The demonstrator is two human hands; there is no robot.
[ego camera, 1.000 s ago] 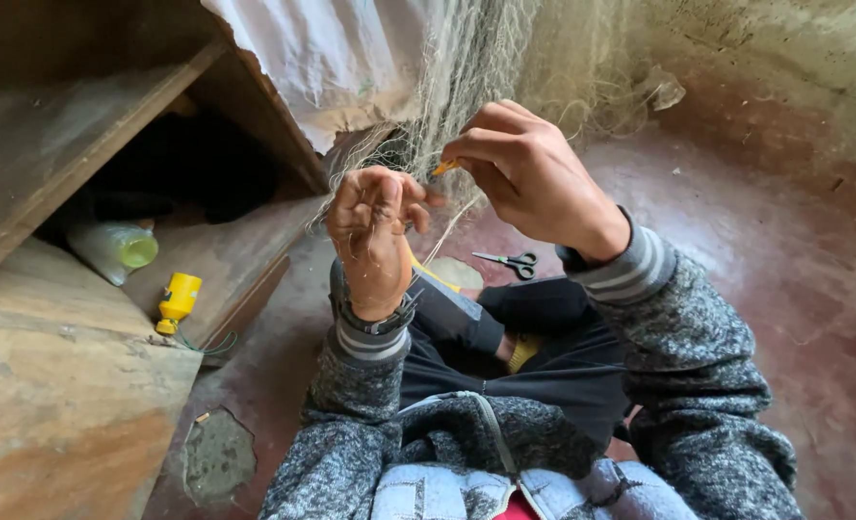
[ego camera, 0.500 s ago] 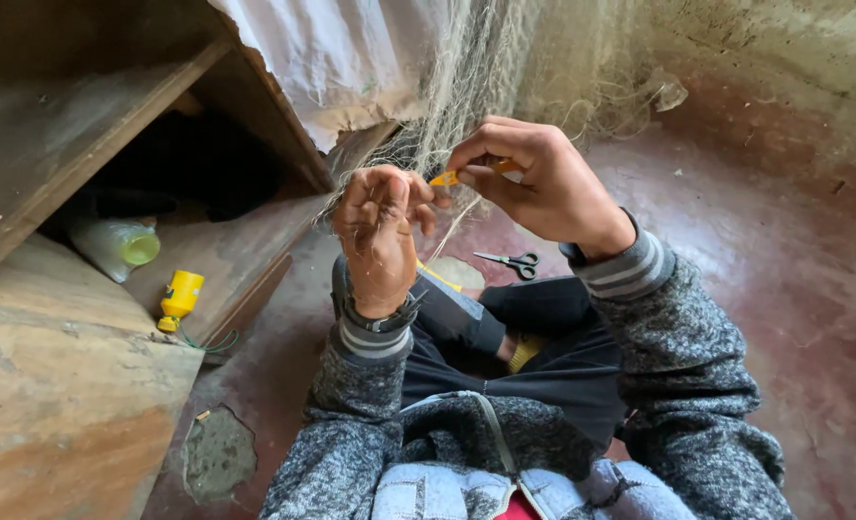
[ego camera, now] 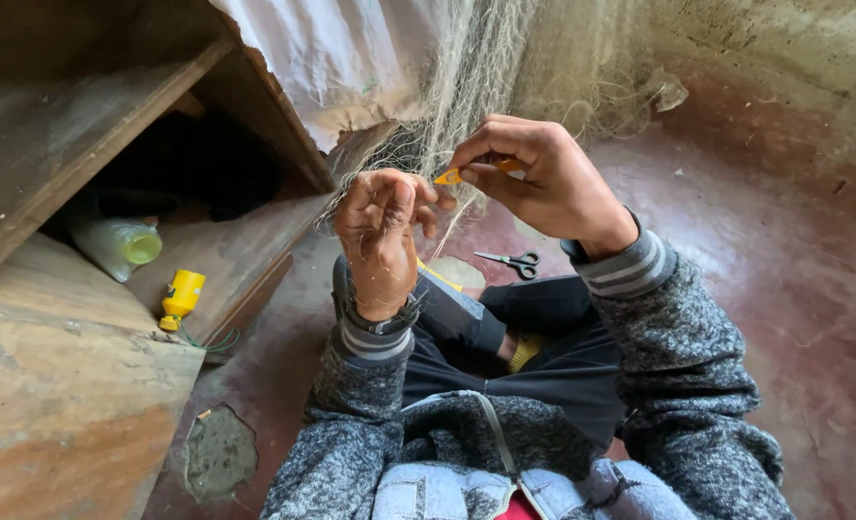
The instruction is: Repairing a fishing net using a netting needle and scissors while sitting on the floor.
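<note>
Fine pale fishing net (ego camera: pixel 486 87) hangs from the top of the view down to the hands, bunched into a strand at the fingers. Left hand (ego camera: pixel 380 226) closed, fingers curled around the gathered mesh, back of the hand toward the camera. Right hand (ego camera: pixel 534 178) pinched narrow on a small orange netting needle (ego camera: pixel 452 176), its tip pointing toward the left fingers and just beside them. Both hands raised above the crossed legs of the seated person in a grey knit jacket. Small scissors (ego camera: pixel 510 259) lie on the reddish floor (ego camera: pixel 784 289) beyond the knees, apart from the hands. White cloth (ego camera: pixel 341 58) hangs behind the net. At left, on the lower wooden shelf (ego camera: pixel 226 255): a yellow thread spool (ego camera: pixel 182 294) near the front edge, green thread trailing off it; a translucent plastic bottle (ego camera: pixel 120 246) with a yellow-green cap lying on its side further back. No label legible on either.
</note>
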